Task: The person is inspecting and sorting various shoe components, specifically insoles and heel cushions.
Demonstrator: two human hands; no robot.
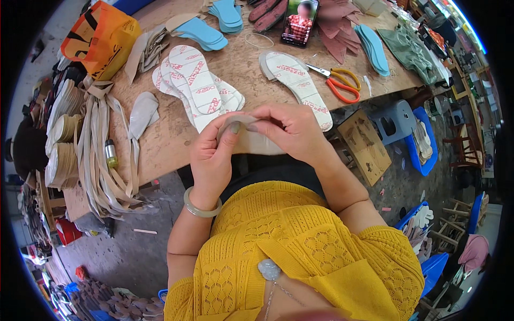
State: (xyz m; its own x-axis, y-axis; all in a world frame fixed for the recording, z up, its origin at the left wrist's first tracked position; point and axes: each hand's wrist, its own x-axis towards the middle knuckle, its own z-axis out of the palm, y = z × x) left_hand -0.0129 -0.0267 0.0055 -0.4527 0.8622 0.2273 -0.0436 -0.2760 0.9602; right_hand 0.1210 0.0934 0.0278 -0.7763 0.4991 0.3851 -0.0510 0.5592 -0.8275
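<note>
Between my two hands is a beige-grey, sole-shaped piece, held just over the table's near edge. My left hand pinches its left end, thumb on top. The thumb and fingers of my right hand close on its upper edge, close to the left thumb. The far side of the piece is hidden by my fingers. Beyond my hands lies a fanned pile of white insoles with red print. To the right, another white insole rests on a grey one, with orange-and-yellow-handled scissors beside it.
Blue insoles, a phone and an orange bag stand farther back on the wooden table. Beige strips hang over its left edge near a small bottle. A grey-blue stool stands right.
</note>
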